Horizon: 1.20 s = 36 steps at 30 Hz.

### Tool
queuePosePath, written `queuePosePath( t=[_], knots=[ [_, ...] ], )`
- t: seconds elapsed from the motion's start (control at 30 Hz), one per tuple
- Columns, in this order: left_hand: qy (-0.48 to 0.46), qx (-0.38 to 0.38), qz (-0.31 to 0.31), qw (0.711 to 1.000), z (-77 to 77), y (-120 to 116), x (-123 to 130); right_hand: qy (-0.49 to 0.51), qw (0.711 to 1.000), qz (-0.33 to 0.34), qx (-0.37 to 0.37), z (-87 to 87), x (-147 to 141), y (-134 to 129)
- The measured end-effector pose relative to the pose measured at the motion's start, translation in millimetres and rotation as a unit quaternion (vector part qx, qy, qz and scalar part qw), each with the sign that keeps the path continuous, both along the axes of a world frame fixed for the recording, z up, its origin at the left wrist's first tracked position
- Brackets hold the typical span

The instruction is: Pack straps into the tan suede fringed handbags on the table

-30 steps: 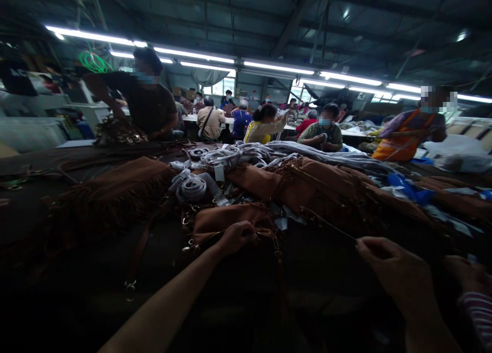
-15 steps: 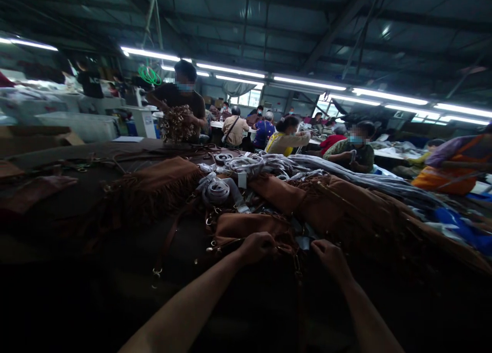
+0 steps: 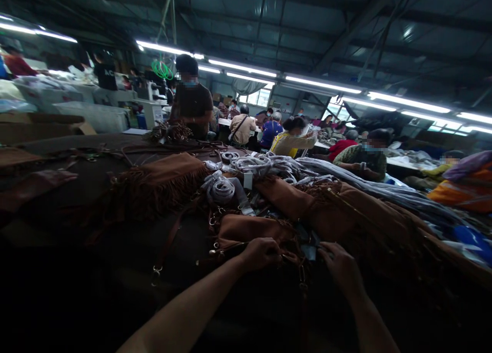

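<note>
The small brown bag (image 3: 249,229) lies in front of me on the dark desk (image 3: 134,232), its near edge towards me. My left hand (image 3: 261,254) is clamped on that edge near the bag's right end, fingers curled together. My right hand (image 3: 342,266) is just beside that end, near a pale wrapped piece (image 3: 308,252); its fingers are bent, but I cannot tell whether they grip anything. I judge the work on this bag to be partway through: it lies flat, its metal fittings are on, and a strap with a clip (image 3: 302,278) hangs loose from its right end. Behind it sits a coiled grey-wrapped strap (image 3: 223,190), apparently already rolled, with a fringed bag (image 3: 169,169) to its left and a heap of brown bags (image 3: 363,204) to the right. Whether any of those is finished I cannot tell; the heap suggests plenty is left. Across the desk a co-worker (image 3: 194,104) stands by a brown bundle (image 3: 169,132).
</note>
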<state>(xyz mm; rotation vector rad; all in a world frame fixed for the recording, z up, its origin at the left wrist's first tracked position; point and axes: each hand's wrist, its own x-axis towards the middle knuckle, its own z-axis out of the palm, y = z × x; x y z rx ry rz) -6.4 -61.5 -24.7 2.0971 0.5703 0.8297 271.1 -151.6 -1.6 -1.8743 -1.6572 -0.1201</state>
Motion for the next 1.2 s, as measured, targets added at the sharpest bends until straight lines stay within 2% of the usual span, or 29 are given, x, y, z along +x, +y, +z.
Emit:
queuePosePath(
  t=[0.13, 0.23, 0.33, 0.43, 0.57, 0.63, 0.7, 0.77, 0.83, 1.0, 1.2],
  knots=[
    [0.003, 0.009, 0.003, 1.000, -2.4, 2, 1, -0.038, 0.998, 0.049, 0.018, 17.6, -48, 36],
    [0.009, 0.014, 0.000, 1.000, -1.5, 3, 1, -0.080, 0.995, 0.056, 0.007, 17.2, -77, 66],
    [0.017, 0.013, 0.001, 1.000, -0.2, 3, 1, -0.114, 0.992, 0.043, -0.015, 8.4, -87, 84],
    [0.014, 0.001, 0.007, 1.000, -1.4, 4, 1, -0.125, 0.991, 0.036, -0.028, 3.4, -85, 89],
    [0.012, -0.021, 0.005, 1.000, -3.9, 6, 1, -0.101, 0.993, 0.043, 0.033, 17.3, -86, 65],
    [0.012, -0.031, -0.009, 0.999, -3.3, 7, 1, -0.085, 0.994, 0.042, 0.059, 27.8, -96, 40],
    [0.006, -0.043, -0.029, 0.999, -1.8, 8, 0, -0.061, 0.995, 0.051, 0.052, 33.5, -111, 11],
    [-0.003, -0.058, -0.043, 0.997, 0.0, 8, 0, -0.030, 0.998, 0.052, 0.028, 31.1, -129, -12],
    [0.001, -0.068, -0.045, 0.997, 1.6, 7, -1, -0.004, 1.000, 0.027, 0.000, 21.6, -143, -27],
    [0.005, -0.054, -0.038, 0.998, 3.9, 7, -3, -0.010, 0.997, -0.053, -0.055, -1.4, -153, -28],
    [-0.006, -0.079, -0.065, 0.995, 5.6, 7, -5, -0.007, 0.994, -0.089, -0.067, 2.5, -157, -21]
  ],
)
